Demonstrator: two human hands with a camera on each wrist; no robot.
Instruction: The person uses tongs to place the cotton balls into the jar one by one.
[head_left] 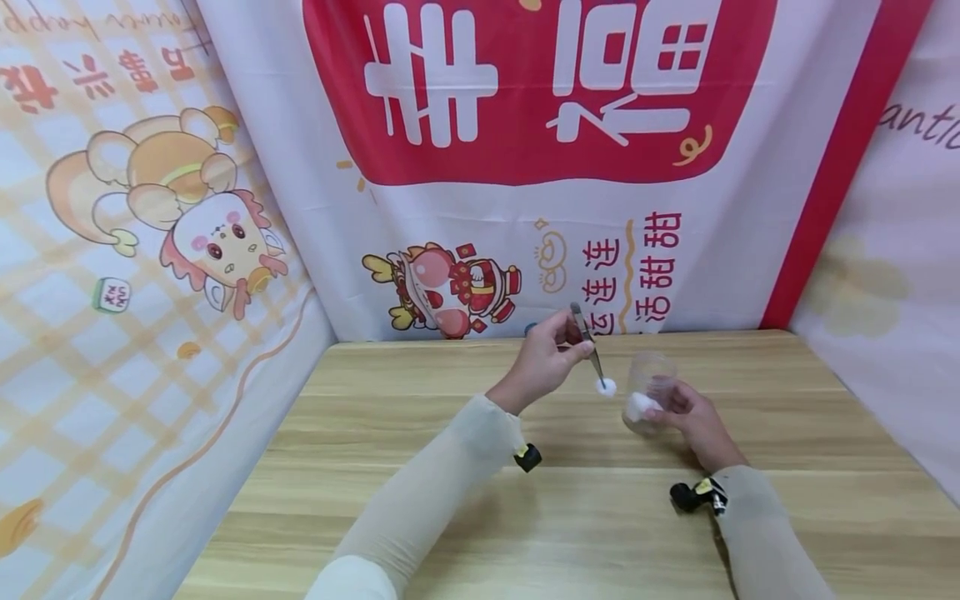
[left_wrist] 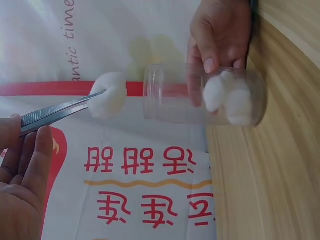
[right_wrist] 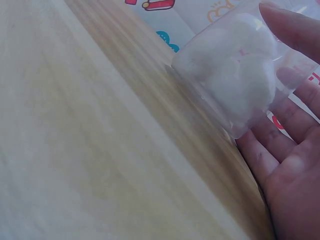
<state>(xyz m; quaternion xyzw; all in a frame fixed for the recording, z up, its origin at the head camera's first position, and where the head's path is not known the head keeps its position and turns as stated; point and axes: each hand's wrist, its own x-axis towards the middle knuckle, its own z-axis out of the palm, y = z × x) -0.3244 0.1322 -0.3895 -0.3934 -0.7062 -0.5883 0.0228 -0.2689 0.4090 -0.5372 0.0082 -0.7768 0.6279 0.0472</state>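
My left hand (head_left: 546, 360) pinches a pair of metal tweezers (head_left: 588, 343) between thumb and fingers. A white cotton ball (left_wrist: 108, 95) is caught at the tweezer tips, held in the air to the left of a clear plastic jar (head_left: 651, 367). My right hand (head_left: 696, 421) grips that jar from the right side, thumb and fingers around its wall. Several more cotton balls (right_wrist: 235, 70) lie in the bottom of the jar. In the left wrist view the jar's open mouth faces the tweezers, and its base is by the wooden table.
The wooden table (head_left: 360, 433) reaches back to a printed cloth wall (head_left: 337, 250) with red and white lettering. More printed cloth (head_left: 157, 333) stands on the left, and another sheet (head_left: 885, 275) on the right. A small camera (head_left: 528, 457) is strapped at the left wrist.
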